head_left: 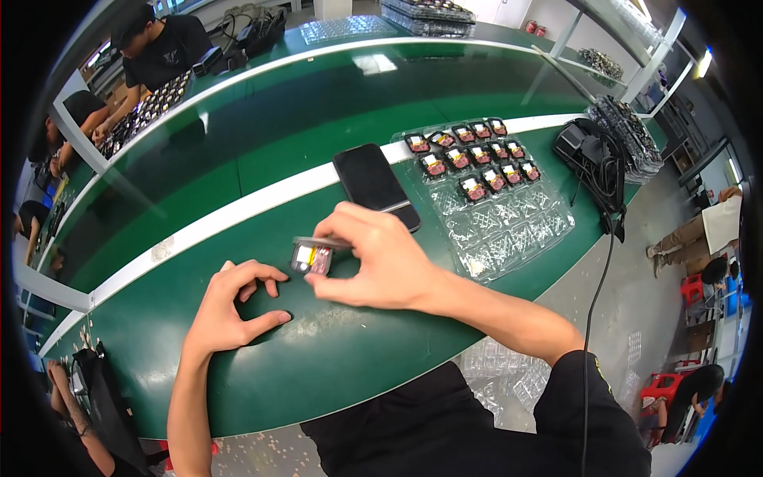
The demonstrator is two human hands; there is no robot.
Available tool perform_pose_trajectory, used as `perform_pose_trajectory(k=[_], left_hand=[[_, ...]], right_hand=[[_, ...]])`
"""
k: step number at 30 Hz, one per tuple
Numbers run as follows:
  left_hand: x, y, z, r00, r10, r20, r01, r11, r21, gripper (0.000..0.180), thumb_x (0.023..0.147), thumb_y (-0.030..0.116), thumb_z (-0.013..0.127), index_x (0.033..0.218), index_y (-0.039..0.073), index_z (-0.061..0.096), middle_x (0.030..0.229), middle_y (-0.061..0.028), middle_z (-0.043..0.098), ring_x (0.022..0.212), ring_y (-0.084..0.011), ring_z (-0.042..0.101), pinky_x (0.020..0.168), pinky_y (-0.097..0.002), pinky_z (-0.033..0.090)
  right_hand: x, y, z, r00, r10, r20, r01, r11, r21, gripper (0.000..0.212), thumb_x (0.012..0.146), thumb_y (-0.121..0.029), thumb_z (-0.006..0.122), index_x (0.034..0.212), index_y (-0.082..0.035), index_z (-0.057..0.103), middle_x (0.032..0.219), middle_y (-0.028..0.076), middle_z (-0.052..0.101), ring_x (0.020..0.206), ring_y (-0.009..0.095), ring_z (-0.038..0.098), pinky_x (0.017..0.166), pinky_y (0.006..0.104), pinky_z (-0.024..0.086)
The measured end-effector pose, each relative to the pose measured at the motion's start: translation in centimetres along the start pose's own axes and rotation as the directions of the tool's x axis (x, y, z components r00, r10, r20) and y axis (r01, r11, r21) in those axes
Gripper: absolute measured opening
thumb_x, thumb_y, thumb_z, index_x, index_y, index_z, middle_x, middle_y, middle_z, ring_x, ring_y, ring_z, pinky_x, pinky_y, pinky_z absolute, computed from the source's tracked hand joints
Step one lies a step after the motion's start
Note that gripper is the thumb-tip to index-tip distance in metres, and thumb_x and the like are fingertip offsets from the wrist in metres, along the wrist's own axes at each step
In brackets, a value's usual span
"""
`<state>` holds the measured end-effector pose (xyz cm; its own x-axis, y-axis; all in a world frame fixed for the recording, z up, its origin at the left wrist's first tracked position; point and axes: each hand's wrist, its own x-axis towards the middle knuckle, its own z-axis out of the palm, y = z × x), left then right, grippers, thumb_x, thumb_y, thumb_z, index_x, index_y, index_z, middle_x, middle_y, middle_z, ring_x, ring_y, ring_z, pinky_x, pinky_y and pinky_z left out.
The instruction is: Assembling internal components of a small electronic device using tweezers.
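Between the thumb and fingers of my right hand [373,254] is a small black-rimmed electronic module [312,258], its inner side showing white, yellow and reddish parts. It is held above the green table [238,389]. My left hand [234,306] is empty just left of it, thumb and fingers curved apart. Right of my hands lies a clear plastic tray [517,238]; similar modules [473,188] fill its far rows, and its near pockets hold none. A black smartphone [373,183] lies beyond my right hand, left of the tray.
A black device with a coiled cable [592,159] sits right of the tray, its cord hanging past the table edge. Stacked clear trays [628,139] stand behind it. A white rail [214,226] borders the green conveyor [278,119]. Co-workers [163,48] sit at far left.
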<state>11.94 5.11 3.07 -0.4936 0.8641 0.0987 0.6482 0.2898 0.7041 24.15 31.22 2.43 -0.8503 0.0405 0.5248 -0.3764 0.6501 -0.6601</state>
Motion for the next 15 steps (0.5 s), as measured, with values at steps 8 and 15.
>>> perform_pose_trajectory(k=[8, 15], left_hand=[[-0.6, -0.3, -0.1, 1.0, -0.003, 0.0, 0.003, 1.0, -0.014, 0.044, 0.073, 0.02, 0.097, 0.112, 0.013, 0.08, 0.092, 0.0038, 0.069, 0.072, -0.0144, 0.044, 0.09, -0.0358, 0.038], [-0.2, -0.2, 0.0, 0.999, 0.03, 0.011, -0.029, 0.999, -0.027, 0.039, 0.076, 0.023, 0.096, 0.11, 0.014, 0.079, 0.094, 0.0038, 0.068, 0.074, -0.0145, 0.045, 0.088, -0.0347, 0.036]], right_hand=[[-0.6, 1.8, -7.7, 0.973, 0.055, -0.225, -0.122, 0.947, -0.298, 0.033, 0.079, -0.017, 0.091, 0.105, -0.001, 0.078, 0.09, 0.006, 0.071, 0.079, 0.015, 0.069, 0.063, 0.0295, 0.051], [-3.4, 5.1, -12.4, 0.936, 0.172, -0.307, -0.309, 0.819, -0.484, 0.041, 0.078, -0.029, 0.091, 0.096, 0.003, 0.075, 0.088, 0.012, 0.071, 0.08, 0.033, 0.073, 0.074, 0.0442, 0.057]])
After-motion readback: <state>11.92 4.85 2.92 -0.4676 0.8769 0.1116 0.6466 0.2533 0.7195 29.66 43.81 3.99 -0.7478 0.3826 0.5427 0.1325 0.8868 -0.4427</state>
